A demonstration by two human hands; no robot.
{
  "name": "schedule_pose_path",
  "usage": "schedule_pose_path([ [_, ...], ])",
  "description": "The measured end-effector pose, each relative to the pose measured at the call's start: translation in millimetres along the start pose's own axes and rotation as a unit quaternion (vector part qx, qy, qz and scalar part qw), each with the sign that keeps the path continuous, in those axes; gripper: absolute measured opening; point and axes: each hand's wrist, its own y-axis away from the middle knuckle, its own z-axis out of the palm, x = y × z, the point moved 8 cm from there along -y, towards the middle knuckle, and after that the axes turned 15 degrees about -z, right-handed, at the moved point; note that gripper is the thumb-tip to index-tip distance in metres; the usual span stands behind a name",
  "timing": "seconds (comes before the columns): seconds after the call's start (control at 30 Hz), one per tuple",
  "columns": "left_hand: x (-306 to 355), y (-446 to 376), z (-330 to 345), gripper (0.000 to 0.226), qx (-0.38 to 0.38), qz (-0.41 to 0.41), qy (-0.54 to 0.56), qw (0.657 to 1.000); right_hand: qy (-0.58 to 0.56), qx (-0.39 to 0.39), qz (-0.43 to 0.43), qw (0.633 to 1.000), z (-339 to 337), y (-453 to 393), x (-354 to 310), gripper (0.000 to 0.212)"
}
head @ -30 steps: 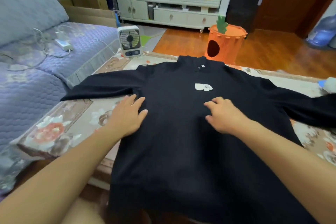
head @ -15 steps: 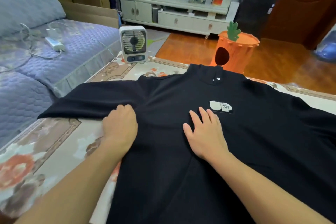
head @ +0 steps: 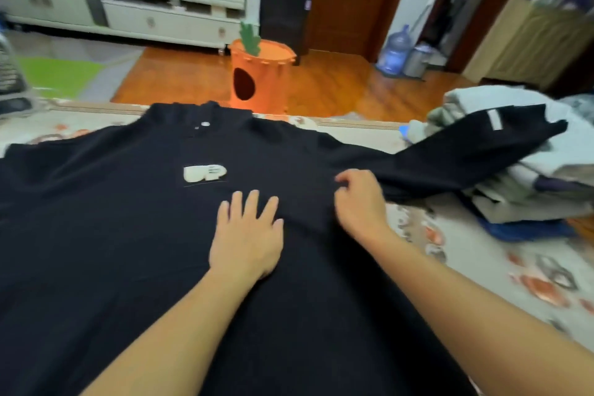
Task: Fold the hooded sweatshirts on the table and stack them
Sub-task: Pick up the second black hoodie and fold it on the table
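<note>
The black sweatshirt (head: 135, 235) lies spread flat, front up, across the worktop (head: 466, 251), hem at the near edge. The left hand (head: 246, 236) presses its chest, fingers straight and released; the right hand (head: 360, 199) pinches cloth at the right armpit — apparently starting the side fold. Next, that limp sleeve (head: 466, 154), draped over the pile of clothes (head: 520, 196) at the right edge, should swing inward. Soft, matte knit — a white logo patch (head: 204, 173).

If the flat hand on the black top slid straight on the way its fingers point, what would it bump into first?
The left hand lies flat on the black sweatshirt, fingers pointing away and slightly right. Sliding on, it would probably cross only cloth, passing right of the white logo patch, up towards the shoulder.
</note>
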Motion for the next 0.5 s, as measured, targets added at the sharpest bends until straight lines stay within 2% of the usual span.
schedule_pose_path([
  [0.07, 2.9, 0.6, 8.4, 0.061, 0.004, -0.012, -0.010, 1.000, -0.017, 0.147, 0.130, 0.980, -62.9, 4.9, 82.8, 0.026],
  [0.13, 0.5, 2.0, 8.1, 0.061, 0.013, -0.020, -0.014, 1.000, -0.051, 0.269, 0.260, 0.926, -108.5, 19.7, 148.1, 0.036],
  [0.2, 0.7, 0.6, 8.5, 0.060, 0.011, -0.023, -0.037, 0.999, -0.128, 0.301, 0.382, 0.864, -123.1, 27.0, 188.0, 0.055],
  [0.23, 3.3, -0.2, 6.1, 0.059, 0.015, -0.027, -0.050, 0.998, -0.203, 0.307, 0.406, 0.836, -123.4, 21.8, 197.7, 0.063],
  [0.33, 29.4, -1.2, -7.2, 0.037, 0.070, 0.034, -0.100, 0.992, -0.410, 0.321, 0.382, 0.764, -111.8, -7.8, 200.2, 0.064],
  [0.37, 46.5, -1.8, -12.2, 0.025, 0.091, 0.066, -0.107, 0.988, -0.439, 0.322, 0.361, 0.757, -110.7, -16.0, 194.5, 0.062],
  [0.4, 68.2, -2.6, -16.5, 0.021, 0.082, 0.086, -0.086, 0.989, -0.454, 0.318, 0.341, 0.760, -112.3, -26.2, 191.4, 0.062],
  [0.5, 139.8, -8.9, -27.4, 0.032, 0.034, 0.115, 0.046, 0.992, -0.422, 0.338, 0.313, 0.781, -146.5, -55.0, 181.1, 0.062],
])
